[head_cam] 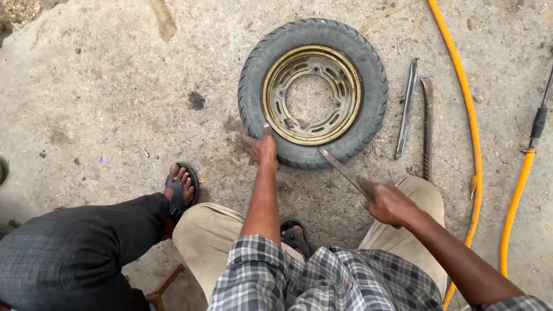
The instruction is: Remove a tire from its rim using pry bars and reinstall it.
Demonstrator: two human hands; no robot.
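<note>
With my left hand (262, 148) pressed flat on the small tyre (313, 92) lying on the concrete ground and my right hand (387, 201) fisted around a tyre lever (344, 171) at its bead, I fear the lever may slip and strike my left fingers.

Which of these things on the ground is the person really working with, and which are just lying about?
In use:
- small black rubber tyre on a brass-coloured steel rim, steadied by the left hand
- flat metal tyre lever, gripped in the right hand

Lying about:
- two spare metal levers
- yellow hose
</note>
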